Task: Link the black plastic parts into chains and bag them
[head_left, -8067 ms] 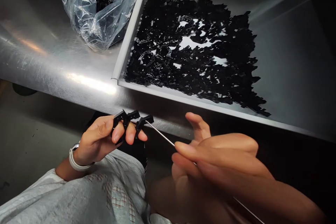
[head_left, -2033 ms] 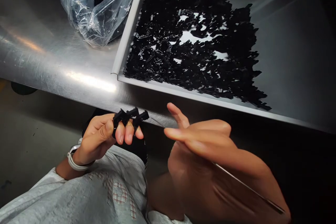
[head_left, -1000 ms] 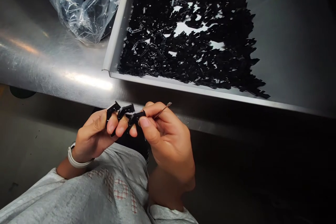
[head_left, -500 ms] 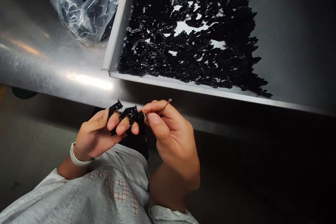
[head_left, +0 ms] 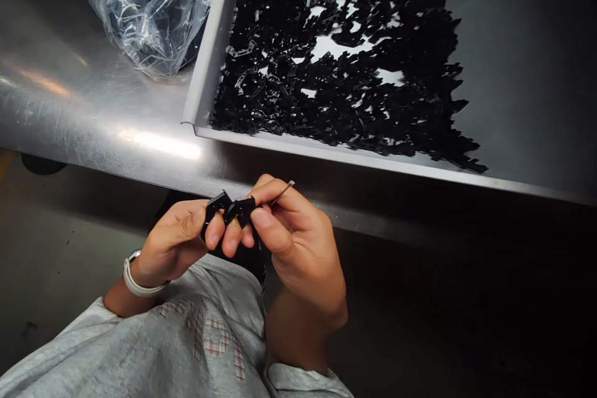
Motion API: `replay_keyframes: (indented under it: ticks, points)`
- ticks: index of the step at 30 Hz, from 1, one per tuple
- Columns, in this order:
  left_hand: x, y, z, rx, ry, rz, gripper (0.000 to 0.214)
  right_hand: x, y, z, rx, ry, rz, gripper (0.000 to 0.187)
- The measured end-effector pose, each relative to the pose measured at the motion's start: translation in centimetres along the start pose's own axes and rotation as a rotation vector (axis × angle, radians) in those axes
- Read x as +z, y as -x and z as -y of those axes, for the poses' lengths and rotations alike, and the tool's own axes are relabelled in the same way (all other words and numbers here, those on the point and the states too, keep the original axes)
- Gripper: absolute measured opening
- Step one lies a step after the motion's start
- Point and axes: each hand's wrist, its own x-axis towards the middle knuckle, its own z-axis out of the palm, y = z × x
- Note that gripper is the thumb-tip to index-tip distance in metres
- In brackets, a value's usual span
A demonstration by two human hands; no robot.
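Note:
My left hand is closed round a few small black plastic parts, angular pieces with small holes, lodged between its fingers. My right hand is closed in a pinch, with a thin metal rod in it. The rod's flattened end sticks up past the index finger, while its other end is hidden by the fingers. The right thumb and fingertip meet the rightmost black part; whether they also grip it I cannot tell. Both hands are in front of the table edge, below the tray.
Beyond the hands, a pale shallow tray holds a layer of many black plastic parts. A clear plastic bag with dark contents stands left of it on the scratched metal table.
Both hands have come closer together; the left has shifted slightly right and the right slightly left. The black parts have turned and now sit closer against the right fingertips.

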Motion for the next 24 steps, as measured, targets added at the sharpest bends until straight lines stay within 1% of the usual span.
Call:
replay_keyframes:
  ticks: [2, 5, 6, 8, 10, 12, 15, 18, 20, 22, 24]
  points:
    - [-0.01, 0.0, -0.04, -0.001, -0.001, -0.001, 0.047, 0.08, 0.08, -0.04, -0.004, -0.001, -0.006, 0.027]
    - [-0.08, 0.03, -0.11, -0.003, -0.003, -0.014, 0.044, 0.0, 0.37, -0.12, -0.033, 0.026, 0.03, 0.019]
    - [-0.1, 0.05, -0.13, -0.001, -0.01, -0.011, 0.044, -0.06, 0.44, -0.15, -0.047, 0.05, 0.023, 0.017]
    - [-0.15, 0.07, -0.15, -0.003, -0.04, 0.002, 0.044, -0.13, 0.46, -0.17, -0.091, 0.131, -0.037, 0.011]
    - [-0.18, 0.05, -0.13, -0.026, -0.08, 0.014, 0.046, -0.07, 0.28, -0.1, -0.141, 0.226, -0.09, 0.014]
    - [-0.19, 0.0, -0.1, -0.059, -0.117, 0.027, 0.048, 0.11, 0.01, 0.07, -0.167, 0.278, -0.084, 0.014]
    - [-0.24, -0.07, -0.13, -0.085, -0.144, 0.038, 0.048, 0.37, -0.23, 0.37, -0.12, 0.221, -0.036, 0.02]
    - [-0.37, -0.07, -0.24, -0.072, -0.148, 0.063, 0.046, 0.3, -0.13, 0.51, -0.066, 0.122, 0.024, 0.016]
    - [-0.46, -0.01, -0.29, -0.057, -0.151, 0.084, 0.046, 0.1, -0.01, 0.47, -0.082, 0.116, 0.047, 0.016]
    - [-0.51, 0.1, -0.32, -0.058, -0.176, 0.092, 0.046, -0.04, 0.06, 0.39, -0.104, 0.141, 0.035, 0.018]
    - [-0.56, 0.26, -0.34, -0.064, -0.217, 0.093, 0.046, -0.03, 0.08, 0.35, -0.084, 0.127, 0.013, 0.018]
